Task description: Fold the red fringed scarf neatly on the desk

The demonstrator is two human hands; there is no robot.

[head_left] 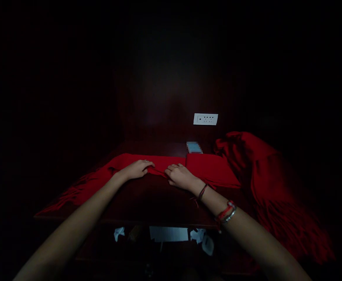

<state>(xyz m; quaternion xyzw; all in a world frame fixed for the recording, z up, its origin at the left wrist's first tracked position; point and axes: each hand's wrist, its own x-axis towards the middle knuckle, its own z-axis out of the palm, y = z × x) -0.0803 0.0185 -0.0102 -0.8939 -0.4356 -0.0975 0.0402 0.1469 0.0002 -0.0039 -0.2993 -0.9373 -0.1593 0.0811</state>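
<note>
A red fringed cloth is lying across the table. Reaching in palm-down from the table's near left, the left hand is pinching the cloth's near edge; from the near right, the right hand is angling inward, its curled fingers gripping that edge.

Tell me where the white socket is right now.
In the head view, the white socket is right of centre on the dark back panel, above the blurred blue item and the red cloth, beyond the right hand.
</note>
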